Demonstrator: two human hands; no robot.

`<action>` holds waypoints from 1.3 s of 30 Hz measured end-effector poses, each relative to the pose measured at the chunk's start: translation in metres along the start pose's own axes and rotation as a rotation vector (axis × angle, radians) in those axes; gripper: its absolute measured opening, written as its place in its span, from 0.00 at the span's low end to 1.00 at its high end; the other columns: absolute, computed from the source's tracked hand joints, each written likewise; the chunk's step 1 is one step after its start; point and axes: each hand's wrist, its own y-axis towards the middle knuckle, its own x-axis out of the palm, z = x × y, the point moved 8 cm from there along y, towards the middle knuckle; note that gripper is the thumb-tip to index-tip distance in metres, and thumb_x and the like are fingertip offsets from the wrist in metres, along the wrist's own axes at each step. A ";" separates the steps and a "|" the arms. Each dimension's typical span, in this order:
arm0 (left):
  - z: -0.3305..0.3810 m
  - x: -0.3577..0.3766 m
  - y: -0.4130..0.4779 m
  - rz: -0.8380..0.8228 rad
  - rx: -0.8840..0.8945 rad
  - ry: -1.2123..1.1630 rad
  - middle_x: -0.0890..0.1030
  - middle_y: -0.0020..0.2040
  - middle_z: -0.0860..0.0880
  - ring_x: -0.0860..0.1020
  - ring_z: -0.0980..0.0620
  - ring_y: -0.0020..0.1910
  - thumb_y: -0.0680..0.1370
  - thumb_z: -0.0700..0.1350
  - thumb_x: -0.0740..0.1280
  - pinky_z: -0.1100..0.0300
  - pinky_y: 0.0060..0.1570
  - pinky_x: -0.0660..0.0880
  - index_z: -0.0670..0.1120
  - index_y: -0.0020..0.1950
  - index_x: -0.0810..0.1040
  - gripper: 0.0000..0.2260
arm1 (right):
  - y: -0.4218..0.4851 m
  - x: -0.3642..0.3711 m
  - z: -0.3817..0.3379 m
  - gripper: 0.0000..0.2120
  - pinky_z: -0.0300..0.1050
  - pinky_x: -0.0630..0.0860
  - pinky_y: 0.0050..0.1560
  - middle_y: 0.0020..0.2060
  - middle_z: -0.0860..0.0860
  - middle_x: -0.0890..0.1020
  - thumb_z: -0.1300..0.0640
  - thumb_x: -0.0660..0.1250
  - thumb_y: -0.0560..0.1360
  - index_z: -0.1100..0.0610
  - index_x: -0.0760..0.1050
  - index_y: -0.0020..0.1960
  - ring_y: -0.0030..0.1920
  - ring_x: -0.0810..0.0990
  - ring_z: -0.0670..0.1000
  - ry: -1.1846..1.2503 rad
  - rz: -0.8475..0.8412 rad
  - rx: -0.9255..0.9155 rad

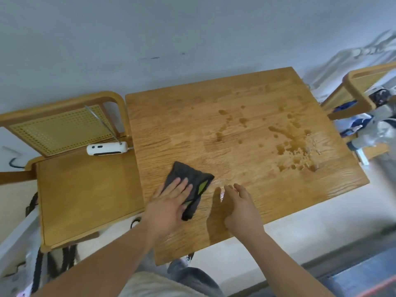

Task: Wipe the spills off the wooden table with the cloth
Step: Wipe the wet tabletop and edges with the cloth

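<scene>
Tabletop (pixel 246 99): light oak-grain wood, set against a pale grey wall (pixel 150 35).
Spills (pixel 295 146): brown puddles and droplets over the right half; a thin wet sheen nearer the middle.
Cloth (pixel 190 189): dark grey with green patches, crumpled flat at the near left part.
Left hand (pixel 171 202): fingers spread, palm pressed flat on the cloth.
Right hand (pixel 240 209): loosely open, holding nothing, just right of the cloth.
Chairs: a cane-backed chair (pixel 81 189) left, carrying a white gadget (pixel 107 148); a second chair (pixel 364 86) far right.

I see both forearms bare to the elbow, no sleeves, watch or rings on either of the hands, and pale beige clothing below.
</scene>
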 end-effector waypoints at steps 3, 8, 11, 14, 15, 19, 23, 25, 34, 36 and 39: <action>0.059 0.015 -0.004 -0.001 -0.090 -0.001 0.44 0.84 0.54 0.38 0.52 0.81 0.84 0.50 0.54 0.43 0.79 0.39 0.55 0.83 0.45 0.29 | -0.011 -0.003 0.009 0.30 0.51 0.79 0.62 0.72 0.49 0.71 0.65 0.65 0.74 0.50 0.71 0.75 0.70 0.73 0.53 0.169 0.088 0.058; 0.105 0.031 -0.006 -0.175 0.688 0.146 0.57 0.82 0.58 0.49 0.55 0.82 0.83 0.51 0.59 0.46 0.80 0.44 0.58 0.80 0.59 0.24 | -0.023 -0.013 0.032 0.21 0.55 0.80 0.52 0.56 0.53 0.78 0.68 0.60 0.75 0.54 0.80 0.63 0.55 0.79 0.57 0.323 0.188 0.173; 0.060 0.005 0.044 -0.108 0.388 0.130 0.48 0.82 0.59 0.41 0.59 0.80 0.85 0.52 0.54 0.50 0.79 0.39 0.58 0.82 0.52 0.25 | -0.020 -0.016 0.037 0.22 0.51 0.80 0.58 0.60 0.51 0.77 0.66 0.61 0.78 0.53 0.78 0.69 0.57 0.79 0.54 0.359 0.168 0.175; 0.024 -0.020 0.064 0.063 -0.119 -0.116 0.48 0.83 0.56 0.41 0.57 0.81 0.86 0.51 0.54 0.48 0.80 0.43 0.55 0.83 0.51 0.26 | -0.008 -0.019 0.025 0.21 0.47 0.77 0.62 0.65 0.49 0.76 0.63 0.62 0.81 0.52 0.75 0.72 0.63 0.78 0.52 0.403 0.186 0.111; 0.024 -0.023 0.060 0.085 -0.201 -0.172 0.48 0.83 0.55 0.42 0.55 0.81 0.85 0.50 0.55 0.47 0.80 0.43 0.54 0.83 0.53 0.26 | -0.002 -0.020 0.017 0.21 0.46 0.77 0.62 0.65 0.48 0.76 0.61 0.62 0.81 0.51 0.75 0.73 0.63 0.78 0.51 0.398 0.188 0.079; 0.042 -0.016 0.034 -0.033 -0.084 -0.324 0.46 0.82 0.59 0.40 0.60 0.80 0.82 0.49 0.61 0.53 0.80 0.40 0.57 0.82 0.54 0.30 | 0.015 -0.020 -0.027 0.17 0.47 0.80 0.54 0.59 0.48 0.77 0.58 0.63 0.78 0.49 0.78 0.65 0.58 0.76 0.51 0.114 0.217 -0.049; -0.019 -0.048 0.055 -0.134 -0.167 -0.837 0.75 0.71 0.58 0.68 0.69 0.70 0.80 0.35 0.65 0.65 0.74 0.62 0.56 0.62 0.82 0.19 | 0.025 0.007 -0.083 0.21 0.55 0.78 0.62 0.64 0.54 0.78 0.52 0.61 0.76 0.55 0.79 0.67 0.66 0.75 0.59 -0.139 0.176 -0.249; -0.071 -0.077 0.077 -0.030 -0.278 -0.715 0.79 0.66 0.58 0.75 0.60 0.67 0.80 0.37 0.66 0.59 0.72 0.69 0.60 0.59 0.82 0.18 | 0.035 0.042 -0.097 0.31 0.59 0.57 0.80 0.82 0.57 0.60 0.46 0.55 0.81 0.58 0.61 0.82 0.81 0.57 0.63 -0.200 -0.031 -0.239; -0.154 -0.125 0.153 -0.290 -0.058 0.051 0.46 0.84 0.44 0.47 0.43 0.82 0.81 0.52 0.66 0.51 0.79 0.49 0.48 0.81 0.59 0.31 | 0.141 0.027 -0.150 0.30 0.53 0.40 0.82 0.79 0.42 0.36 0.40 0.44 0.86 0.48 0.44 0.84 0.81 0.33 0.48 -0.203 -0.122 -0.216; -0.176 -0.137 0.177 -0.318 -0.104 0.170 0.38 0.83 0.42 0.41 0.43 0.82 0.79 0.58 0.69 0.47 0.79 0.44 0.46 0.83 0.49 0.41 | 0.173 0.016 -0.170 0.29 0.53 0.41 0.83 0.81 0.43 0.38 0.41 0.44 0.86 0.48 0.44 0.85 0.82 0.36 0.51 -0.205 -0.108 -0.179; -0.200 -0.143 0.203 -0.347 -0.130 0.164 0.36 0.82 0.42 0.38 0.43 0.81 0.72 0.65 0.72 0.46 0.80 0.44 0.45 0.83 0.42 0.53 | 0.206 0.014 -0.203 0.30 0.55 0.42 0.82 0.83 0.49 0.39 0.41 0.42 0.86 0.50 0.42 0.85 0.83 0.37 0.54 -0.250 -0.084 -0.082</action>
